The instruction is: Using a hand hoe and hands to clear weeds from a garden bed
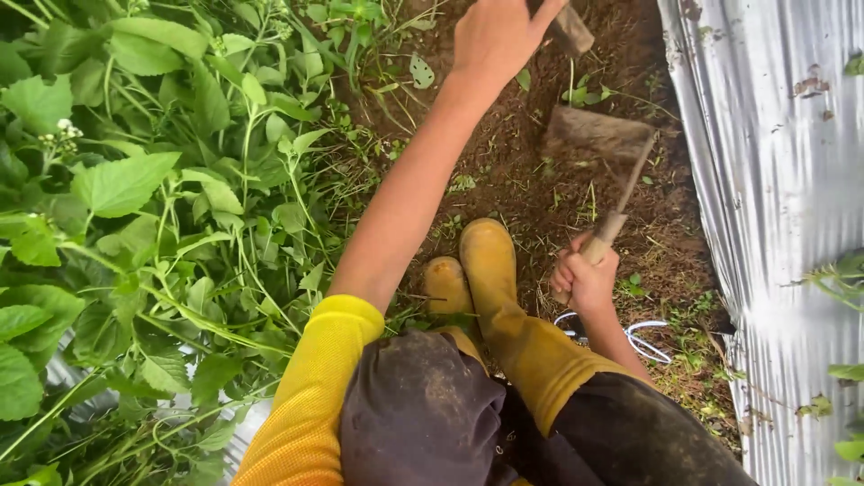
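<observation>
Your right hand [587,277] is clamped around the pale wooden handle of a small hand hoe [601,148], fingers curled tight near the butt end. The handle runs up and away from your fist to a broad, flat blade, brown and caked with soil, dull and somewhat blurred in the picture; the blade sits on the bare brown soil [522,180] just beyond your yellow rubber boots [486,270], on the side of the corrugated metal sheet [774,180]. Take the boots as your landmark: both are mud-smeared, toes pointing away from you, side by side and touching. Your left hand [498,34] is stretched far beyond the boots, fingers gripping a brownish clod or chunk [572,29] at the top edge of the view; most of that thing is cut off by the frame, so you cannot tell exactly what it is. The two hands are well apart. Left of the boots stands a dense bank of green leafy weeds [153,198], some with tiny white flowers. Right of the boots, just behind your right hand, a loop of white cord [643,337] lies on the ground. Your yellow sleeve [315,387] and dirt-stained dark trousers [423,414] fill the near edge.
</observation>
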